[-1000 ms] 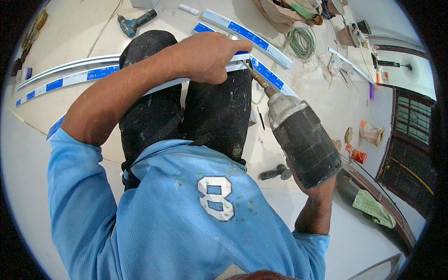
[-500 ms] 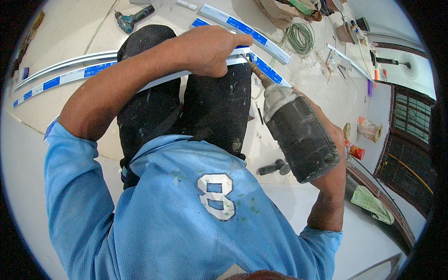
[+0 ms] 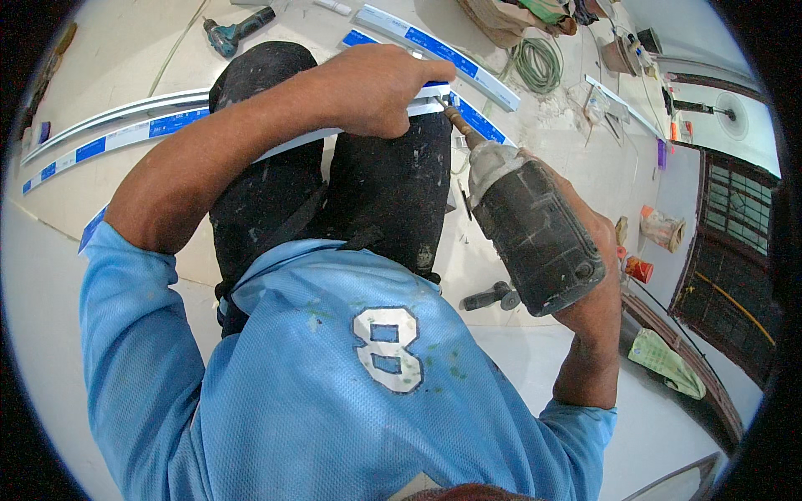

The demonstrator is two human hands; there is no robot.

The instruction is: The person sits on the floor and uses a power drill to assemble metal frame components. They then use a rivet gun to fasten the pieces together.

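Note:
My left hand (image 3: pixel 378 90) is closed over a white profile strip (image 3: pixel 430 98) with blue film, which lies across my thighs. The strip's right end pokes out past the fingers, above my right knee. My right hand (image 3: pixel 591 224) grips a black and grey power drill (image 3: pixel 547 238), mostly from its far side, so the fingers are largely hidden. The drill tilts toward the strip, and its bit (image 3: pixel 452 113) meets the strip's end just right of my left hand. Whether the tip has gone into the strip cannot be made out.
Long blue-and-white strips (image 3: pixel 121 138) lie on the floor at left, and more strips (image 3: pixel 443 60) beyond my knees. A teal cordless drill (image 3: pixel 236 33) lies at far left. By my right side is a small angle grinder (image 3: pixel 491 297). A coiled green hose (image 3: pixel 537 65) sits further off.
The rear of the drill has risen slightly in the picture, away from my body, with the bit staying at the strip's end. My left hand has hardly moved.

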